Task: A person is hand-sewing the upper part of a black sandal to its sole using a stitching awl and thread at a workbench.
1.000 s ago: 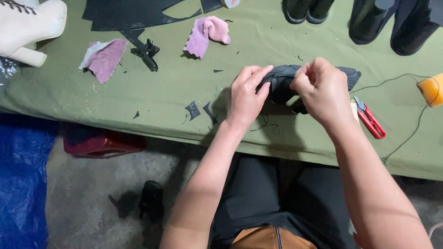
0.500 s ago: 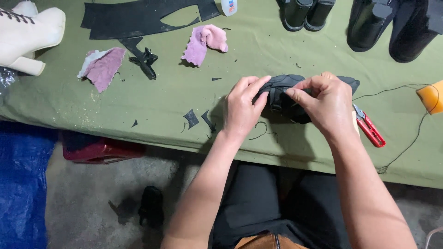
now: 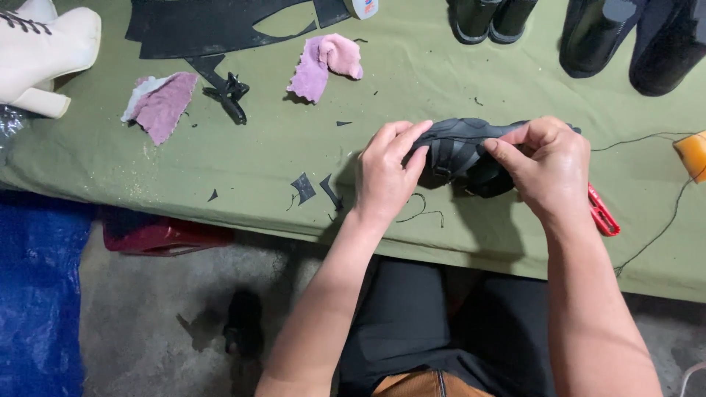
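Note:
Both my hands grip a dark grey shoe upper with strap bands, held just above the green table cover. My left hand pinches its left end with thumb and fingers. My right hand closes over its right end and hides that part. A red thread snipper lies on the cloth just under my right wrist. A thin black thread trails across the cover to the right.
Two pink cloth scraps, black cut-out sheet, small black scraps and a black tool lie on the cloth. A cream heeled boot stands far left, black boots at the back, an orange object right.
My hands have turned and reworked the shoe upper slightly; the strap side now faces up. The view has shifted a little, so the table items sit lower in frame.

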